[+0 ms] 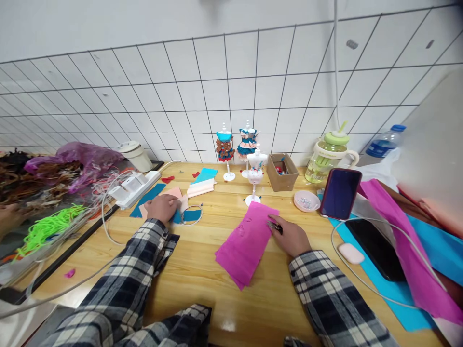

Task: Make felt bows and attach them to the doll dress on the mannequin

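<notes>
My left hand [161, 208] rests on the cut cloth pieces at centre left, fingers curled down over a peach piece [174, 192] and a teal piece [191, 216]. What its fingertips grip is hidden. A thin ring [201, 213] lies beside it, partly over the teal cloth. In my right hand [293, 237] are small dark snips [275, 227] with metal tips, close to the edge of a magenta cloth stack [246, 243]. Marks show on the magenta cloth. Just behind it stands a white mini dress form [257, 161]. Two dressed forms, one in brown and blue [224, 144], one in teal and peach [248, 142], stand farther back.
A cardboard box [282, 179], a pink dish of beads [306, 200], a green-lidded jug [325, 159] and a propped phone [340, 193] stand at right. A power strip [135, 188] with cables lies left, near neon green cords [48, 229]. Another person's hand [9, 217] shows far left.
</notes>
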Motion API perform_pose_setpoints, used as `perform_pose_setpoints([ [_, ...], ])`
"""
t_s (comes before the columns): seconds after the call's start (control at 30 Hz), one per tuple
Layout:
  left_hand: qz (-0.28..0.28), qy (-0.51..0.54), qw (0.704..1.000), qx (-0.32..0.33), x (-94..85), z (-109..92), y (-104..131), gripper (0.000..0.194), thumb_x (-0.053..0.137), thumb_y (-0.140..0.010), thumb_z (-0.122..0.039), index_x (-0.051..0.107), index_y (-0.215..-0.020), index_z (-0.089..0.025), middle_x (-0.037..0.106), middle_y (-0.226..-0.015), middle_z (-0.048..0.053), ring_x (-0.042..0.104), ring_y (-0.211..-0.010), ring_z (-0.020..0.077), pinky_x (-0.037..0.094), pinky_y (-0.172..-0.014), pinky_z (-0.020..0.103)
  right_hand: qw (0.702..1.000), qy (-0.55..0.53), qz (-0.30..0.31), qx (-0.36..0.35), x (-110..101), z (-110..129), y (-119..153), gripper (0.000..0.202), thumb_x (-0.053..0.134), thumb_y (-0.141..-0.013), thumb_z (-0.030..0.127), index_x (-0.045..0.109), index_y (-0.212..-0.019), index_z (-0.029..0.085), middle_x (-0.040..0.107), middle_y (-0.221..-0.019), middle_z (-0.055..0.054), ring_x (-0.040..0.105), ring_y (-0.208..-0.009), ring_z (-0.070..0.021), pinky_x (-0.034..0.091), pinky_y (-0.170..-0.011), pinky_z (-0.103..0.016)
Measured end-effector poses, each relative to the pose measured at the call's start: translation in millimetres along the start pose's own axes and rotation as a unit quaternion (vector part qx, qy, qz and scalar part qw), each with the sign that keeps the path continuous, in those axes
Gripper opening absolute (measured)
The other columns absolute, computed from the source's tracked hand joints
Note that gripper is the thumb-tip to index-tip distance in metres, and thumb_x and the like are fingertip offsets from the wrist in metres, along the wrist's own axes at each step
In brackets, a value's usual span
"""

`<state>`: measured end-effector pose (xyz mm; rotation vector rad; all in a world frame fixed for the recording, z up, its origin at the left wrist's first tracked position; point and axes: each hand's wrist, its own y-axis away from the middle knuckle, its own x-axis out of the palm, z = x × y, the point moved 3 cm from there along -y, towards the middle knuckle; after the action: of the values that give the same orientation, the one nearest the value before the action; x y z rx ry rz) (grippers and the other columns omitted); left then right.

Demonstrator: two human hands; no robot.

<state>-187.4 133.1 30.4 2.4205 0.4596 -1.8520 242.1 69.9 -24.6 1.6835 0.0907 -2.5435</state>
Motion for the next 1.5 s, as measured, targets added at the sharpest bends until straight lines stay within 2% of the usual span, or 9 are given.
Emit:
perform_pose_setpoints([
  [0.33,-0.121,0.286,0.947,-0.076,-47.0,4.3,-14.8,0.038,0.054,-0.077,-0.036,0.052,-0.105,-0.012,0.060,-0.075,0.002,0.056,-0.066,0.0148,0.045,-0.061,0.026,0.996,-0.083,-0.022,0.007,-0.6,-4.3,-3.1,0.038,0.051,-0.084,0.039,0.060,-0.120,0.030,0.070,-0.102,-0.004,0.065,-0.089,-0.0244,0.047,-0.074,-0.034],
  [0.4,-0.089,0.329,0.939,-0.039,-51.4,-23.7,2.2,0.035,0.057,-0.075,-0.033,0.051,-0.105,-0.015,0.059,-0.074,0.000,0.057,-0.067,0.0142,0.046,-0.062,0.024,0.982,-0.177,-0.060,0.013,-5.6,-2.5,-2.2,0.035,0.052,-0.084,0.040,0.064,-0.114,0.028,0.070,-0.101,-0.004,0.063,-0.088,-0.0228,0.046,-0.076,-0.033],
  [0.47,0.068,0.429,0.899,0.061,-45.2,-69.6,29.9,0.041,0.062,-0.074,-0.032,0.048,-0.110,-0.017,0.059,-0.074,-0.001,0.058,-0.067,0.0145,0.046,-0.061,0.024,0.947,-0.314,-0.066,-0.003,-11.4,5.3,0.6,0.034,0.054,-0.083,0.044,0.067,-0.107,0.024,0.069,-0.098,-0.005,0.061,-0.082,-0.0195,0.046,-0.071,-0.030],
  [0.57,0.266,0.442,0.840,0.169,-25.6,-144.0,82.5,0.052,0.060,-0.079,-0.029,0.035,-0.124,-0.021,0.057,-0.067,-0.004,0.055,-0.059,0.0118,0.042,-0.055,0.021,0.852,-0.520,0.055,-0.035,-14.0,26.8,7.5,0.049,0.058,-0.077,0.057,0.065,-0.107,0.019,0.065,-0.089,-0.005,0.049,-0.058,-0.0111,0.037,-0.048,-0.023],
  [0.67,0.333,0.452,0.794,0.234,-1.4,-199.2,117.6,0.053,0.053,-0.084,-0.025,0.026,-0.129,-0.021,0.063,-0.082,0.001,0.060,-0.066,0.0129,0.045,-0.059,0.023,0.747,-0.642,0.172,0.000,-11.3,40.8,13.9,0.059,0.066,-0.067,0.064,0.061,-0.104,0.018,0.051,-0.065,0.003,0.028,-0.045,-0.0047,0.019,-0.038,-0.019],
  [0.77,0.348,0.435,0.784,0.273,19.3,-225.0,127.6,0.067,0.055,-0.082,-0.019,0.018,-0.138,-0.021,0.064,-0.088,0.003,0.060,-0.071,0.0142,0.046,-0.063,0.025,0.708,-0.680,0.176,0.072,-9.4,35.0,13.8,0.054,0.077,-0.060,0.054,0.058,-0.093,0.016,0.036,-0.056,0.008,0.020,-0.044,-0.0028,0.012,-0.037,-0.018],
  [0.97,0.361,0.479,0.760,0.251,33.1,-231.3,127.5,0.090,0.059,-0.081,-0.018,-0.002,-0.146,-0.026,0.064,-0.095,0.006,0.062,-0.073,0.0146,0.047,-0.064,0.025,0.691,-0.690,0.185,0.112,-11.0,22.2,10.2,0.046,0.080,-0.059,0.045,0.057,-0.087,0.017,0.035,-0.055,0.009,0.021,-0.042,-0.0023,0.008,-0.037,-0.017],
  [1.23,0.352,0.574,0.736,0.076,58.3,-216.5,140.8,0.093,0.072,-0.072,-0.031,0.012,-0.143,-0.024,0.063,-0.104,0.011,0.065,-0.077,0.0196,0.051,-0.065,0.030,0.750,-0.644,0.037,0.149,-13.8,3.2,-3.4,0.044,0.077,-0.059,0.046,0.062,-0.086,0.016,0.047,-0.055,0.007,0.023,-0.040,-0.0031,0.012,-0.036,-0.020],
  [1.5,0.362,0.622,0.689,0.087,58.4,-215.2,142.2,0.094,0.073,-0.072,-0.030,0.014,-0.144,-0.022,0.066,-0.098,0.009,0.065,-0.082,0.0196,0.051,-0.071,0.030,0.783,-0.596,0.103,0.146,-10.9,21.6,2.5,0.049,0.074,-0.062,0.052,0.065,-0.091,0.013,0.035,-0.046,0.009,0.022,-0.040,-0.0042,0.012,-0.037,-0.020],
])
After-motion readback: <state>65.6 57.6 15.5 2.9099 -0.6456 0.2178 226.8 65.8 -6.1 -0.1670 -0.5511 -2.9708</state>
